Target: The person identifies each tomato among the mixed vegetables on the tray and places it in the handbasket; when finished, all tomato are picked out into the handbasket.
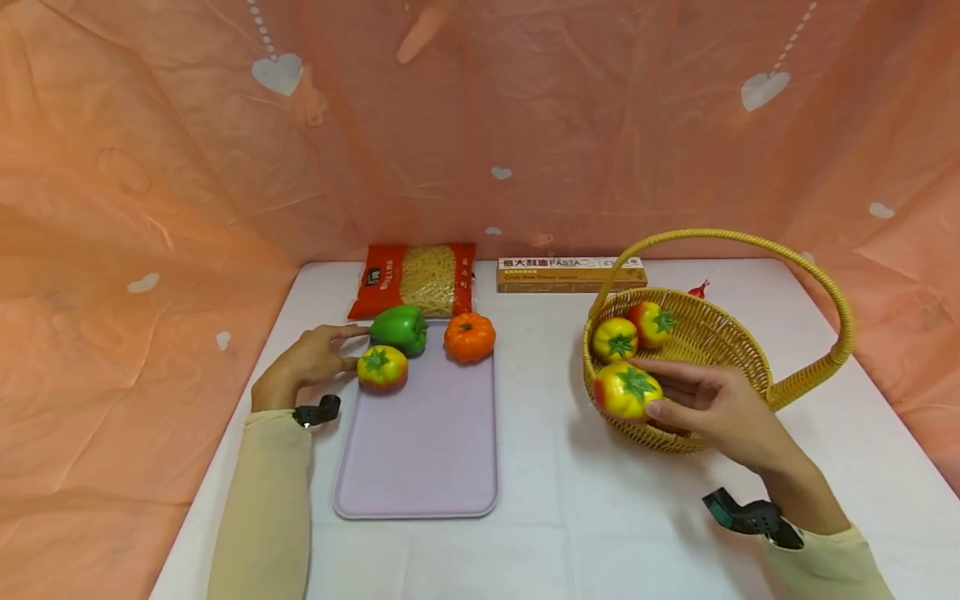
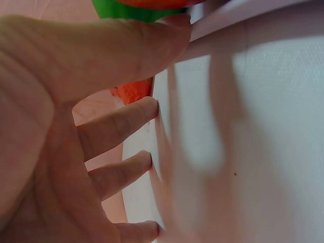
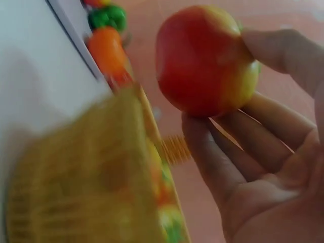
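Note:
My right hand (image 1: pixel 720 408) pinches a yellow-and-red tomato (image 1: pixel 627 392) between thumb and fingers, over the near left rim of the wicker basket (image 1: pixel 731 337). In the right wrist view the held tomato (image 3: pixel 202 61) is above the rim. Two similar tomatoes, one yellow (image 1: pixel 611 337) and one redder (image 1: pixel 647 325), lie inside. At the left edge of the lilac tray (image 1: pixel 420 458) is my left hand (image 1: pixel 307 362), its fingers spread and holding nothing. Its thumb is right by another tomato (image 1: pixel 384 377), its forefinger close to a green bell pepper (image 1: pixel 401 329). In the left wrist view, the fingertips (image 2: pixel 147 107) meet the white tabletop.
An orange pumpkin (image 1: pixel 469 337) sits at the tray's far right corner. Behind the tray lies a red bag of pasta (image 1: pixel 427 279), with a pasta box (image 1: pixel 572 279) to its right. The basket's tall handle (image 1: pixel 843 333) arches up on the right. Something small and red (image 1: pixel 699 290) shows behind the basket.

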Demonstrator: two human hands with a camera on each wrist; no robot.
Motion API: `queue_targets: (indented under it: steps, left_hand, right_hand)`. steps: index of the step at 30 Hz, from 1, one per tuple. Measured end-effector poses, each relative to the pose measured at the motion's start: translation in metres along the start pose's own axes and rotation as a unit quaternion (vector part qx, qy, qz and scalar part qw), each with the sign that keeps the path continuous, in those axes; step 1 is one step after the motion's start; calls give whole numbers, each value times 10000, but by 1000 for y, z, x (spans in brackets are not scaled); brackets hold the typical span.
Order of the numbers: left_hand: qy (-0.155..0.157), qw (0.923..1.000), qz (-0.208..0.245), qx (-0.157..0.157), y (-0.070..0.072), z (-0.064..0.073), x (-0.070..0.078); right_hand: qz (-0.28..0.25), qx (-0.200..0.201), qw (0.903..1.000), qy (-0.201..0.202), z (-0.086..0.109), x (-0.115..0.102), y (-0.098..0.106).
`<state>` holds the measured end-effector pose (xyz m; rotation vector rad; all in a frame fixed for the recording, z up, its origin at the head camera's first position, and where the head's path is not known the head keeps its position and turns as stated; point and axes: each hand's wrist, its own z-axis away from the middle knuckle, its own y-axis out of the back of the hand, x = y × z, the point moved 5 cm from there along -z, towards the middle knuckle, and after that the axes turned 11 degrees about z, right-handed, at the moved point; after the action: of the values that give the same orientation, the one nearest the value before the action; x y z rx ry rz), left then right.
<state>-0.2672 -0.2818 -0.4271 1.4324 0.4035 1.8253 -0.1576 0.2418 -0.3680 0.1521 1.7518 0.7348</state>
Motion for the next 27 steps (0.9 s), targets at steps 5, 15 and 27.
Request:
queue_targets:
  steps: [5,15,27]
  left_hand:
    - [-143,9998,-133,65,2,0,1]
    - [-140,9998,-89,90,3,1,-1]
    - [-160,9999,8,62,-1,-1,0]
  right_hand:
    - [498,66,9978,-430,18,12,23]
    - [1294,324,9899,-486,8,23,17]
    - [2887,779,9529,-501,-18,23,5]
